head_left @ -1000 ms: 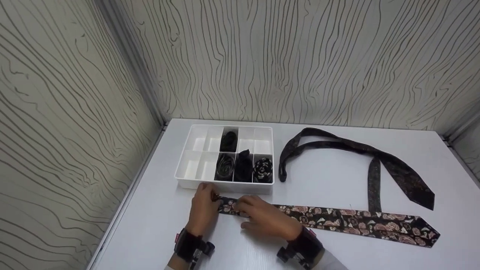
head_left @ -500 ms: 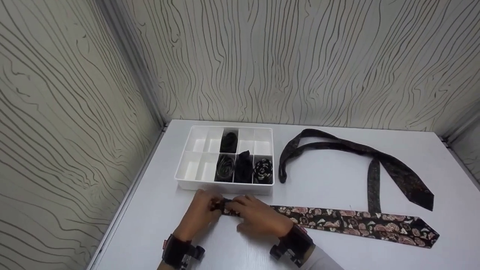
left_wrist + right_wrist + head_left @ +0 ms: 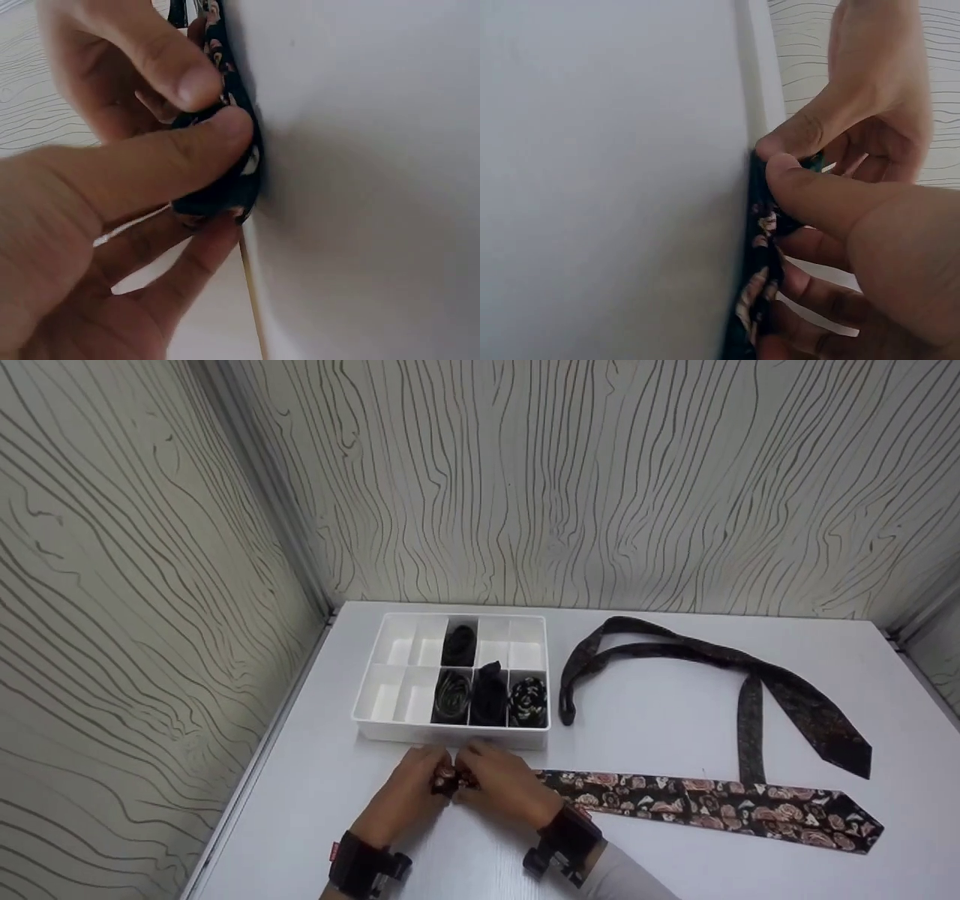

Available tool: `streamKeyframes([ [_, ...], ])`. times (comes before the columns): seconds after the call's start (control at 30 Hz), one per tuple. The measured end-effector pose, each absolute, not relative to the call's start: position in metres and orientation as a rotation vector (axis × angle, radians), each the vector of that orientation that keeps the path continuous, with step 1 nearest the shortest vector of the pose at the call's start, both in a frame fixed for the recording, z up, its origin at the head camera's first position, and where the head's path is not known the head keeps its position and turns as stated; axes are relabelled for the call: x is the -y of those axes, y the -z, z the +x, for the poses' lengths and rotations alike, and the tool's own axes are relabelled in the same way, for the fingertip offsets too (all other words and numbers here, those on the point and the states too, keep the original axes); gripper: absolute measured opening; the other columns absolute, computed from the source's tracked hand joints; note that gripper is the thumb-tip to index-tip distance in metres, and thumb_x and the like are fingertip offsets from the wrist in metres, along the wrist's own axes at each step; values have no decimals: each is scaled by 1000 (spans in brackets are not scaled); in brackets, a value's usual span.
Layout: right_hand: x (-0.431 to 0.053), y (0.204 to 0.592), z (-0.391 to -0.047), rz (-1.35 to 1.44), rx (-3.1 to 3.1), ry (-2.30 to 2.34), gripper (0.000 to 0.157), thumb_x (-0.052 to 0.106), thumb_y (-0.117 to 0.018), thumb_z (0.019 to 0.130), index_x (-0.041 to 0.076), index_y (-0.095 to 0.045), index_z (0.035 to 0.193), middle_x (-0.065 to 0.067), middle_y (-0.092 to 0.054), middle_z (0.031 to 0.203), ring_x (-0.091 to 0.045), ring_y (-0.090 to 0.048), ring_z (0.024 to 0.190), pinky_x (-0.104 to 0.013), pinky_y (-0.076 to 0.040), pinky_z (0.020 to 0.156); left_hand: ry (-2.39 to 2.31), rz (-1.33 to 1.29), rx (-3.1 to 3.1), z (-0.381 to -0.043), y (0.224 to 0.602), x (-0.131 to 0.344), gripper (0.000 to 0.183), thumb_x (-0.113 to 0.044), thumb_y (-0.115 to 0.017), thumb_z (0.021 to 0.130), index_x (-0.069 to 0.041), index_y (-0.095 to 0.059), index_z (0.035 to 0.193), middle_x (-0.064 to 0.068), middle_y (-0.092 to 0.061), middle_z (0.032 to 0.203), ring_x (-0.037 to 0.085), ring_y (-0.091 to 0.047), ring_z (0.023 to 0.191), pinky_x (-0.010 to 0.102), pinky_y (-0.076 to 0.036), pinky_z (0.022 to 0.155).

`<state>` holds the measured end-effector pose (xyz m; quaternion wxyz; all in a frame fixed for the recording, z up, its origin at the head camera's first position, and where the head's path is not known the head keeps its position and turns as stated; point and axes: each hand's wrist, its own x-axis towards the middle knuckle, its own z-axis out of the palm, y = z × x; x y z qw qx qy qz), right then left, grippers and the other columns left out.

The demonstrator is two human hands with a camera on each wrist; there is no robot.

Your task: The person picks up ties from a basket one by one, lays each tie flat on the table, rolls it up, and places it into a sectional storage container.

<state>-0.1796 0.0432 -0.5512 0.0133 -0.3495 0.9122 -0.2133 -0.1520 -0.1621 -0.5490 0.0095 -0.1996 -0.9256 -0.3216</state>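
Note:
A dark necktie with pink roses (image 3: 720,810) lies lengthwise along the front of the table, its broad pointed tip to the right. Its left end is a small roll (image 3: 217,199). My left hand (image 3: 405,795) grips that roll between thumb and curled fingers. Close beside it, my right hand (image 3: 510,787) pinches the tie (image 3: 761,255) just right of the roll, thumbs nearly touching. The fingers partly hide the roll in every view.
Behind the hands stands a white divided box (image 3: 450,733); several compartments hold rolled dark ties (image 3: 452,697). A second dark patterned necktie (image 3: 802,709) lies loosely curved at the back right, its narrow end reaching the floral tie. Wood-grain panels (image 3: 525,480) enclose the table.
The left end of the floral tie has been wound into a thicker roll. My right hand has shifted left, closing up to the left hand.

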Motion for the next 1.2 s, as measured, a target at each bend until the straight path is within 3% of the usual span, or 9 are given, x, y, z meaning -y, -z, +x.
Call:
streamKeyframes([
  [0.23,-40,552,-177,-1076,-2853,727,42,36,-85,88,16,-71,122,-2,-66,122,-21,-67,106,-36,-61,88,803,-694,2926,-147,538,161,25,3,-80,85,-14,-78,104,-3,-67,103,15,-64,95,34,-57,83],
  [0.37,-39,555,-176,-1063,-2838,820,30,28,-86,87,15,-74,111,1,-67,112,-17,-67,101,-33,-59,88,1019,-712,2916,-147,538,161,24,1,-77,89,-8,-70,111,0,-64,105,16,-65,95,35,-57,84],
  [0.5,-40,555,-176,-1005,-2783,901,27,25,-87,86,15,-76,108,3,-67,109,-13,-65,99,-30,-58,89,1198,-659,2878,-146,542,161,30,6,-76,87,-8,-61,109,2,-63,101,14,-61,91,30,-54,79],
  [0.73,-47,549,-180,-918,-2639,1042,31,26,-89,85,14,-75,110,3,-74,97,-7,-65,85,-24,-55,78,1159,-685,2831,-146,544,159,26,11,-75,84,-7,-71,103,3,-60,104,11,-59,90,26,-54,79],
  [0.9,-49,552,-176,-931,-2763,957,31,28,-91,82,15,-76,107,4,-66,105,-8,-61,92,-27,-57,83,1262,-671,2809,-147,545,156,26,7,-78,85,-6,-67,104,3,-64,101,13,-62,88,25,-54,77],
  [1.03,-52,554,-173,-863,-2737,1003,35,30,-90,82,16,-74,110,5,-67,106,-9,-63,93,-28,-57,82,1121,-714,2804,-148,546,154,26,8,-79,80,-9,-74,100,1,-66,103,16,-61,95,29,-55,82],
  [1.2,-59,553,-171,-805,-2736,1022,30,26,-90,82,19,-74,106,8,-68,102,-8,-62,89,-27,-55,79,999,-833,2791,-147,547,154,36,5,-80,82,-14,-79,112,1,-68,110,18,-63,102,30,-56,87],
])
